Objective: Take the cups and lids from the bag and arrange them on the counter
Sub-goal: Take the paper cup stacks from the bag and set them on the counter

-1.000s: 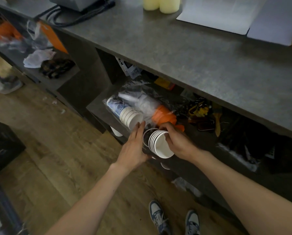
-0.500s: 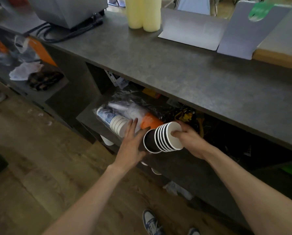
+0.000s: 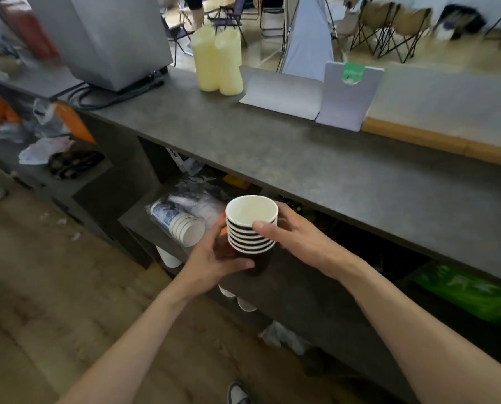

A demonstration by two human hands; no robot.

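A stack of dark paper cups with white rims [image 3: 250, 225] stands upright in both my hands, just below the front edge of the grey counter [image 3: 316, 167]. My right hand [image 3: 298, 237] grips the upper rims from the right. My left hand [image 3: 214, 259] wraps the dark bottom of the stack from the left. On the shelf under the counter lies a clear plastic bag [image 3: 196, 199] holding another sleeve of white-and-blue cups [image 3: 176, 223] on its side, with an orange thing mostly hidden behind the held stack.
On the counter stand two pale yellow cup stacks [image 3: 217, 59], a grey machine [image 3: 103, 39] with cables, and folded grey card stands [image 3: 345, 97]. Lower shelves hold clutter and a green bag [image 3: 461, 290]. More cups [image 3: 243, 303] sit on a lower shelf.
The cup stack came out of the shelf, turned from lying sideways to upright, and rose toward the counter edge. My left hand moved from the bag onto the stack's base.
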